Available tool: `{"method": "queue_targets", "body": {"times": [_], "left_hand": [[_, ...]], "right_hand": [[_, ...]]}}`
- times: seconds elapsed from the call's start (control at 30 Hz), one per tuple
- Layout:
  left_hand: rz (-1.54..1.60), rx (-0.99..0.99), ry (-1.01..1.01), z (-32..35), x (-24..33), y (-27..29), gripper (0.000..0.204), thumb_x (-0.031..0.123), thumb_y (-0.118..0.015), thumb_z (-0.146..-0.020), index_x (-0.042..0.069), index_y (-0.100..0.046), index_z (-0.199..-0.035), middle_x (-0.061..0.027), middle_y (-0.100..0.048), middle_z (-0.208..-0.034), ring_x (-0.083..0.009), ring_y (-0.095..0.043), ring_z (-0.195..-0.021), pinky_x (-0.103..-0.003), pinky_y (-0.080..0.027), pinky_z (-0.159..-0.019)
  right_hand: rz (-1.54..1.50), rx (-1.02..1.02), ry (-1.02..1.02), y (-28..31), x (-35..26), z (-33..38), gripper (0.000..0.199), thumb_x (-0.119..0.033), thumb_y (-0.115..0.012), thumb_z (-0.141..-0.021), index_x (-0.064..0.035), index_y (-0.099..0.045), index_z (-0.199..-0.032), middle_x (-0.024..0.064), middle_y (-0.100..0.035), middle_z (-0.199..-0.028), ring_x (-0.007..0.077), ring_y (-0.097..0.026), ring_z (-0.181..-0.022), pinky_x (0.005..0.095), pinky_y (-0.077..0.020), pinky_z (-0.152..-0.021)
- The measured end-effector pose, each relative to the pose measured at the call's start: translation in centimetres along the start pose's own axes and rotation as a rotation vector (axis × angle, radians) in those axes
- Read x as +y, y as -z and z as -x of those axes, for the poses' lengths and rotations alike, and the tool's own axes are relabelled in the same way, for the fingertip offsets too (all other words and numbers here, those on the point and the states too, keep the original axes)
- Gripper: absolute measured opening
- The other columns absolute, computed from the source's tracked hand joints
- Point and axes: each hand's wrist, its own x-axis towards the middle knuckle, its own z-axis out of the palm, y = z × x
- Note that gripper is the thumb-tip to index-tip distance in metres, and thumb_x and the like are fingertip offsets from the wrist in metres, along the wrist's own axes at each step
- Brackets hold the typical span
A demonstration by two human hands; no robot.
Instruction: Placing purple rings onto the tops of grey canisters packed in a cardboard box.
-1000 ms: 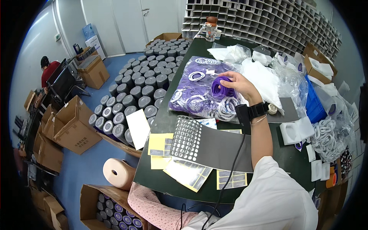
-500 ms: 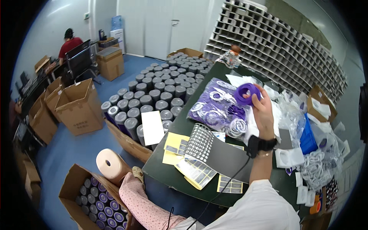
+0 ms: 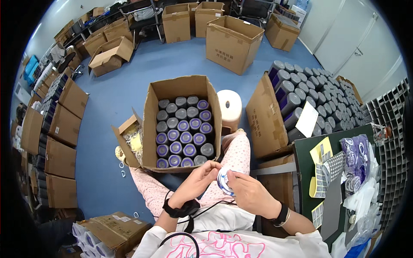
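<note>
Over my lap, my left hand (image 3: 197,184) and my right hand (image 3: 254,193) meet at a round, flat, ring-like piece (image 3: 223,182), white with blue. My right hand grips its right side, thumb and fingers closed on it. The left fingers are pinched at its upper left edge. Its exact kind is too small and partly covered to tell. Just beyond stands an open cardboard box (image 3: 148,124), packed with upright dark grey cylinders (image 3: 181,114), several showing purple ring-shaped ends (image 3: 186,137).
A cream roll (image 3: 229,105) stands beside the box. At right, a green table (image 3: 306,172) bears yellow sheets (image 3: 318,167), a bagged purple bundle (image 3: 356,157) and plastic bags. Beyond it, another carton (image 3: 266,118) holds many grey cylinders. A small open box (image 3: 129,124) lies left.
My view has swung left, from the table to the box. My right hand, earlier raised over the table with purple rings, is now at my lap; my left hand has come into view.
</note>
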Motion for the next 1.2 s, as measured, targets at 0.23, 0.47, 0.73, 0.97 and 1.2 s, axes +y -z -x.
{"method": "queue_targets", "body": {"times": [0.23,0.47,0.73,0.97,1.2], "left_hand": [[0.36,0.173,0.002,5.1,-1.4,3.0,0.043,0.012,-0.06,-0.089,0.003,-0.039,-0.126,-0.0099,-0.061,-0.107,-0.0112,-0.057,-0.097,-0.025,-0.043,-0.086],[0.572,0.198,-0.151,9.3,-2.9,4.5,0.054,0.006,-0.064,-0.083,0.001,-0.036,-0.13,-0.0102,-0.056,-0.116,-0.0144,-0.057,-0.104,-0.027,-0.045,-0.09],[0.427,0.208,-0.188,13.7,-5.3,3.8,0.061,0.006,-0.07,-0.079,0.001,-0.037,-0.129,-0.009,-0.063,-0.098,-0.0135,-0.061,-0.09,-0.026,-0.048,-0.084],[0.429,0.228,-0.196,14.7,-6.0,3.7,0.064,0.002,-0.074,-0.073,0.002,-0.039,-0.126,-0.0076,-0.063,-0.096,-0.0125,-0.061,-0.087,-0.024,-0.049,-0.079],[0.419,0.324,-0.185,14.9,-7.4,5.0,0.048,0.006,-0.075,-0.076,0.003,-0.046,-0.114,-0.0043,-0.063,-0.094,-0.008,-0.059,-0.085,-0.023,-0.048,-0.074]], "right_hand": [[0.058,-0.023,0.072,-5.2,-2.6,-3.4,0.061,-0.003,-0.056,-0.075,0.0104,-0.037,-0.131,0.0104,-0.054,-0.085,0.0231,-0.054,-0.087,0.0368,-0.0434,-0.094],[-0.052,0.121,0.058,-7.9,-6.5,-3.6,0.065,-0.015,-0.075,-0.067,0.0011,-0.049,-0.123,0.0097,-0.055,-0.103,0.0253,-0.052,-0.1,0.0376,-0.0444,-0.091],[-0.324,0.242,-0.253,-9.3,-7.1,-3.4,0.022,-0.004,-0.072,-0.071,-0.004,-0.069,-0.093,0.0094,-0.061,-0.091,0.0251,-0.058,-0.091,0.0346,-0.0461,-0.08],[-0.44,0.121,-0.149,-9.5,-6.6,-4.7,0.016,0.0,-0.071,-0.069,-0.0039,-0.069,-0.084,0.009,-0.065,-0.082,0.0234,-0.06,-0.084,0.0333,-0.0473,-0.074],[-0.008,0.04,0.195,-10.8,-6.5,-8.0,0.014,-0.003,-0.071,-0.062,-0.0084,-0.067,-0.075,0.0036,-0.063,-0.074,0.0239,-0.059,-0.082,0.0353,-0.0466,-0.071]]}}
